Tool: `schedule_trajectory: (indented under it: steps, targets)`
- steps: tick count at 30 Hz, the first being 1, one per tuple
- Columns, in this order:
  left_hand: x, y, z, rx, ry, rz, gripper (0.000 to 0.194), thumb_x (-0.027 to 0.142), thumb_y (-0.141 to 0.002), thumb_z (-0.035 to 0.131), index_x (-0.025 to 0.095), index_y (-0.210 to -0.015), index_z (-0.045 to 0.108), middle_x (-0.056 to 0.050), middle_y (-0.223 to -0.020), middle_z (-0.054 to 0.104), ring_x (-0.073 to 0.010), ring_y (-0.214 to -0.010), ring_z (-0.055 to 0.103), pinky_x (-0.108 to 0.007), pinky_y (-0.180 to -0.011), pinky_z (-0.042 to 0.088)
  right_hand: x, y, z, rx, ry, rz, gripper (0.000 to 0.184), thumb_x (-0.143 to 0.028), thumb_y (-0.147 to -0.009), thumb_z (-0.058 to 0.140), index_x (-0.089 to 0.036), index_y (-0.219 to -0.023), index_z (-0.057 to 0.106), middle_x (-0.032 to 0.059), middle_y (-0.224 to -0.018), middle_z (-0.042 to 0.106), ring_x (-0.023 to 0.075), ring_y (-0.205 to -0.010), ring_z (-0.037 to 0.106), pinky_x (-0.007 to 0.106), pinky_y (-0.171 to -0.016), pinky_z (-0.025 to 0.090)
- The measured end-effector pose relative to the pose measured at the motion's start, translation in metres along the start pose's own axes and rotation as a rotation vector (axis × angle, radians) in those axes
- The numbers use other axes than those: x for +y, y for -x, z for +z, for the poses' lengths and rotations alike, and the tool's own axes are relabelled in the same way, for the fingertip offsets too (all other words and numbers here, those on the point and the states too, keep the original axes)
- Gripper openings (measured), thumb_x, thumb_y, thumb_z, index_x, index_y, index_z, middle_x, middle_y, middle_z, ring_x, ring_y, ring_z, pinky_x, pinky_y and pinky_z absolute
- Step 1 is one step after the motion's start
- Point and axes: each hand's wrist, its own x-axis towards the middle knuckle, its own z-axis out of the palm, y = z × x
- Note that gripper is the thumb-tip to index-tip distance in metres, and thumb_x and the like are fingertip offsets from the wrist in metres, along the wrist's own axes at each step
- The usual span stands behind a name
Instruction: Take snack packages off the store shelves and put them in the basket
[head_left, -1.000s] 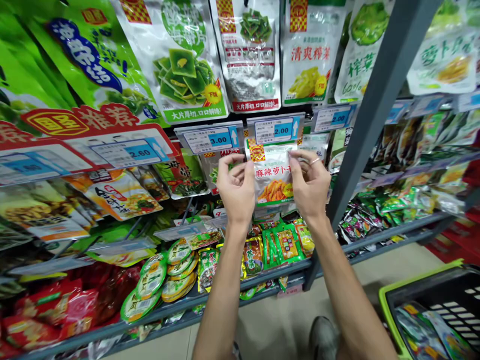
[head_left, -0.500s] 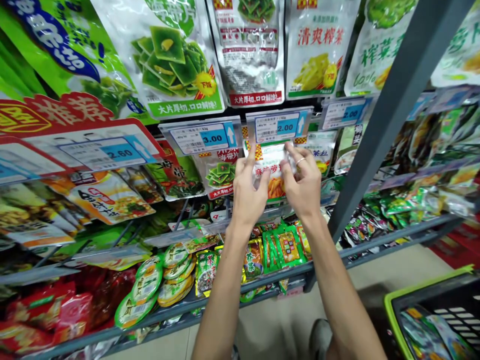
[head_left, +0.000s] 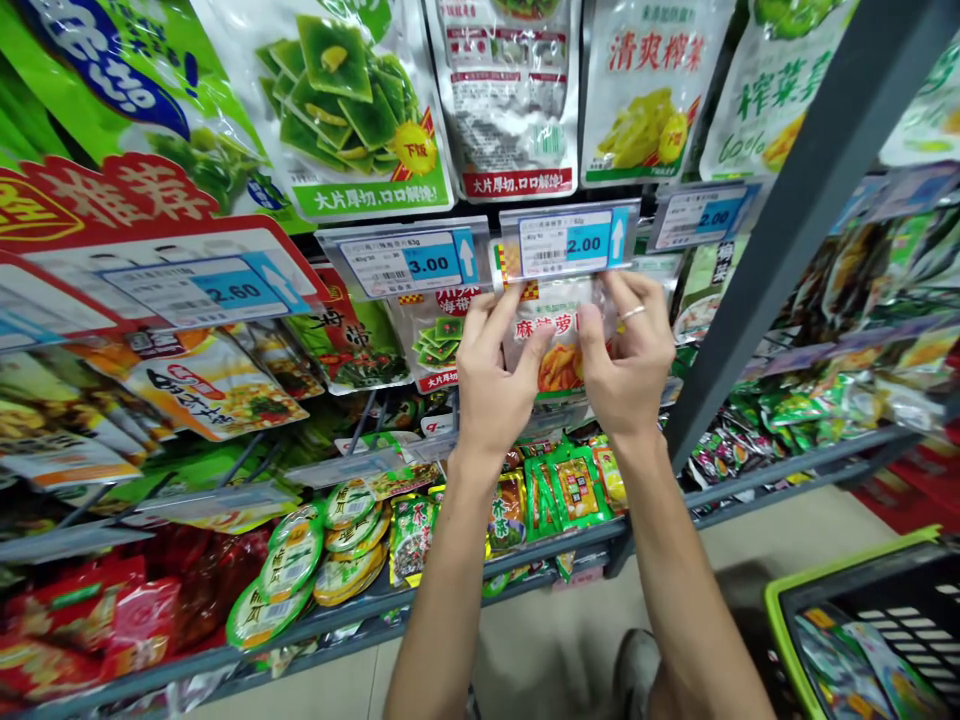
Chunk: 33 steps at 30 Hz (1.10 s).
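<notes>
A white packet of pickled radish point(head_left: 561, 362), with red lettering and a picture of orange strips, hangs upright beneath a 2.00 price tag point(head_left: 571, 246). My left hand point(head_left: 491, 375) grips its left side, the thumb on the front. On the right side my right hand point(head_left: 634, 365), with a ring on one finger, holds it the same way. The fingertips reach up to the lower edge of the tag, and the packet's top is partly hidden behind it. Just left of my left hand hangs a packet with green kelp slices point(head_left: 439, 345).
Larger hanging pouches point(head_left: 360, 110) fill the row above. A grey upright post point(head_left: 795, 230) slants past on the right. On the bottom shelf lie round green-rimmed packs point(head_left: 274, 605) and small green packets point(head_left: 576, 488). A black basket with a yellow-green rim point(head_left: 787, 650) holds several packets at lower right.
Both hands have shifted slightly to the right and sit a bit farther apart on the packet. The packet's top has moved up behind the price tag. The view has moved slightly closer.
</notes>
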Motion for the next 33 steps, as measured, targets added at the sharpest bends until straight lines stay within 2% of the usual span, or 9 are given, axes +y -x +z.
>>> schedule_trajectory:
  steps: [5, 10, 14, 16, 19, 22, 26, 30, 33]
  targets:
    - [-0.009, 0.000, 0.000, -0.070, -0.053, -0.124, 0.051, 0.046, -0.101, 0.071, 0.031, -0.149, 0.067, -0.009, -0.126, 0.061, -0.0217, -0.114, 0.064, -0.039, -0.110, 0.054, 0.007, 0.001, 0.010, -0.067, -0.041, 0.049, 0.049, -0.034, -0.111, 0.052, -0.035, -0.159, 0.057, 0.0132, -0.140, 0.056, 0.0327, -0.135, 0.057, 0.060, -0.118, 0.052]
    - [-0.005, 0.001, -0.005, -0.092, -0.017, -0.027, 0.048, 0.047, -0.103, 0.069, 0.033, -0.149, 0.066, -0.009, -0.128, 0.060, -0.0242, -0.120, 0.063, -0.043, -0.113, 0.053, 0.017, 0.006, 0.009, -0.033, -0.029, -0.006, 0.049, -0.033, -0.110, 0.051, -0.033, -0.158, 0.058, 0.0117, -0.137, 0.057, 0.0317, -0.132, 0.060, 0.057, -0.114, 0.057]
    - [0.001, 0.001, -0.006, -0.079, -0.019, 0.031, 0.051, 0.048, -0.103, 0.068, 0.032, -0.151, 0.064, -0.009, -0.134, 0.062, -0.0269, -0.131, 0.060, -0.048, -0.121, 0.048, 0.016, 0.007, 0.007, 0.031, 0.009, -0.038, 0.057, -0.032, -0.110, 0.049, -0.036, -0.167, 0.046, 0.0110, -0.141, 0.054, 0.0333, -0.135, 0.059, 0.057, -0.109, 0.060]
    - [0.001, 0.001, -0.004, -0.051, -0.027, 0.034, 0.053, 0.050, -0.103, 0.067, 0.031, -0.152, 0.063, -0.010, -0.138, 0.060, -0.0278, -0.136, 0.057, -0.049, -0.124, 0.046, 0.012, 0.005, 0.008, 0.037, 0.010, -0.040, 0.060, -0.032, -0.110, 0.049, -0.038, -0.169, 0.040, 0.0110, -0.145, 0.051, 0.0343, -0.138, 0.056, 0.057, -0.110, 0.059]
    - [0.000, -0.001, -0.001, -0.022, -0.035, 0.003, 0.054, 0.052, -0.103, 0.066, 0.029, -0.152, 0.063, -0.011, -0.141, 0.058, -0.0278, -0.139, 0.056, -0.048, -0.125, 0.045, 0.006, 0.001, 0.009, -0.016, -0.023, 0.003, 0.056, -0.037, -0.113, 0.047, -0.036, -0.169, 0.041, 0.0131, -0.148, 0.049, 0.0355, -0.139, 0.055, 0.059, -0.113, 0.057]
    - [-0.002, -0.003, 0.000, -0.045, -0.051, -0.039, 0.055, 0.055, -0.103, 0.065, 0.027, -0.150, 0.064, -0.011, -0.138, 0.059, -0.0259, -0.134, 0.059, -0.046, -0.124, 0.046, 0.005, -0.002, 0.010, -0.070, -0.023, 0.055, 0.052, -0.040, -0.114, 0.045, -0.032, -0.165, 0.047, 0.0152, -0.147, 0.050, 0.0349, -0.138, 0.055, 0.060, -0.112, 0.057]
    - [-0.005, -0.002, -0.001, -0.067, -0.085, -0.079, 0.056, 0.056, -0.103, 0.064, 0.027, -0.151, 0.064, -0.010, -0.135, 0.060, -0.0246, -0.128, 0.061, -0.046, -0.123, 0.046, 0.007, -0.004, 0.014, -0.077, 0.014, 0.062, 0.048, -0.042, -0.115, 0.045, -0.031, -0.161, 0.051, 0.0151, -0.142, 0.053, 0.0325, -0.134, 0.057, 0.057, -0.110, 0.058]
    - [-0.005, 0.000, 0.001, -0.086, -0.120, -0.125, 0.051, 0.048, -0.106, 0.062, 0.029, -0.154, 0.062, -0.011, -0.134, 0.060, -0.0211, -0.112, 0.066, -0.041, -0.117, 0.051, 0.008, -0.003, 0.017, -0.103, 0.053, 0.051, 0.049, -0.045, -0.115, 0.044, -0.030, -0.160, 0.053, 0.0151, -0.139, 0.055, 0.0326, -0.132, 0.059, 0.057, -0.112, 0.055]
    - [-0.005, -0.004, 0.005, -0.126, -0.224, -0.181, 0.049, 0.038, -0.108, 0.057, 0.029, -0.157, 0.061, -0.014, -0.138, 0.059, -0.0239, -0.110, 0.068, -0.042, -0.113, 0.055, 0.013, -0.003, 0.020, -0.146, 0.097, 0.067, 0.051, -0.047, -0.115, 0.043, -0.029, -0.162, 0.051, 0.0159, -0.142, 0.054, 0.0343, -0.134, 0.057, 0.059, -0.115, 0.052]
